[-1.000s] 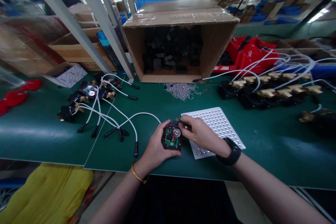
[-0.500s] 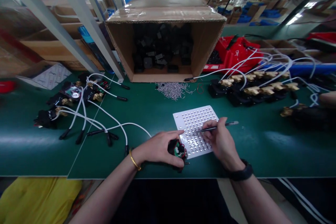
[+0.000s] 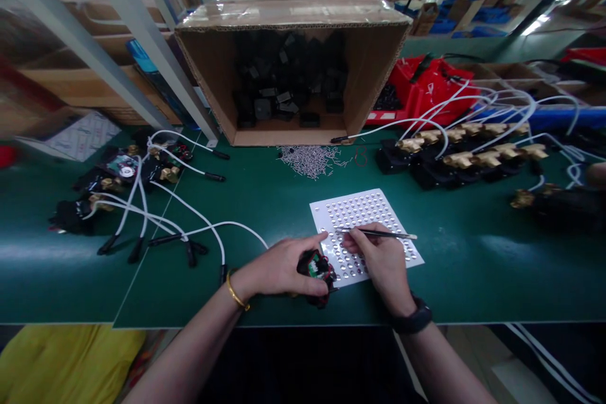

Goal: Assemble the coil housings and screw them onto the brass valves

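My left hand (image 3: 288, 268) is closed around a small black device with a green circuit board (image 3: 314, 266) and red wires, close to the table's front edge. Its index finger reaches to the left edge of a white sheet (image 3: 402, 246) covered in rows of small shiny round dots. Over that sheet, my right hand (image 3: 379, 255) pinches a pair of thin dark tweezers (image 3: 391, 234). Their tips point left, near the sheet's left part; whether they touch a dot I cannot tell. Part of the sheet is hidden under my right hand.
An open cardboard box (image 3: 293, 137) of black housings stands behind a pile of small screws (image 3: 310, 161). Assemblies with white cables (image 3: 137, 202) lie left; brass-fitted units (image 3: 461, 159) and a red bin (image 3: 421, 88) are right. Another person's hand (image 3: 597, 175) shows at the right edge.
My right hand has moved left across the sheet, and the tweezers' tips now sit nearer its left side. My left hand still holds the device. The view has shifted slightly.
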`<state>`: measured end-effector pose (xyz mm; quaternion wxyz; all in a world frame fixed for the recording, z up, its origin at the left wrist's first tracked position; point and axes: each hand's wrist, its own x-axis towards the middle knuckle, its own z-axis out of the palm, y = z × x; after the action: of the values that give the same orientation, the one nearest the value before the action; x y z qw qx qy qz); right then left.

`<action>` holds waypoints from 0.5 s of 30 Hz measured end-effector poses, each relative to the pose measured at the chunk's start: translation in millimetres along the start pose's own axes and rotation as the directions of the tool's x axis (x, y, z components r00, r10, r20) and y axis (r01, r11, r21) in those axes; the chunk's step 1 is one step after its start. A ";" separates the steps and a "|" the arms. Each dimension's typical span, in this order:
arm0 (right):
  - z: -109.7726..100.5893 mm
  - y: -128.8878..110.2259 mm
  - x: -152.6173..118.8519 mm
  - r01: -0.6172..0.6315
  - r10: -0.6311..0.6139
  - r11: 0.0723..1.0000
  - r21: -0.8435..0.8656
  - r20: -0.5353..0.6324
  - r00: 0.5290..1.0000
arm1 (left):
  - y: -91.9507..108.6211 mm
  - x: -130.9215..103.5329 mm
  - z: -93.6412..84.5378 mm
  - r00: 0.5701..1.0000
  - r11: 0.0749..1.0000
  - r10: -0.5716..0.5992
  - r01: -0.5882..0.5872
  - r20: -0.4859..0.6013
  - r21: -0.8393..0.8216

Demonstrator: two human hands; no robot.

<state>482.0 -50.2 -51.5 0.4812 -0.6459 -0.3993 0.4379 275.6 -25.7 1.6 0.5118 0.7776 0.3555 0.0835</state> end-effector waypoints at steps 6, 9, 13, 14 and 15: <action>1.7 2.8 1.0 0.025 -0.024 0.999 -0.029 0.018 1.000 | -1.3 -0.6 0.4 1.000 1.000 -0.013 0.013 -0.005 -0.022; 1.5 1.9 0.4 0.040 -0.039 0.999 -0.011 0.047 0.998 | -0.8 -0.7 0.5 1.000 0.999 -0.007 0.007 -0.004 -0.034; -0.7 -0.2 0.3 0.005 -0.009 0.999 0.042 0.095 0.995 | -0.7 -0.5 0.7 1.000 0.998 0.004 -0.004 -0.003 -0.066; -1.3 -0.3 0.4 -0.001 -0.004 0.999 0.049 0.105 0.995 | -1.0 -0.3 0.7 1.000 0.997 -0.003 0.003 0.000 -0.072; -1.8 -0.2 0.5 -0.004 -0.001 0.999 0.052 0.111 0.994 | -1.5 -0.2 0.7 1.000 0.997 -0.012 0.012 0.002 -0.077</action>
<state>483.9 -50.1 -51.1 0.4745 -0.6080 -0.4136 0.4839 275.1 -26.0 0.0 0.5421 0.7553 0.3562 0.0936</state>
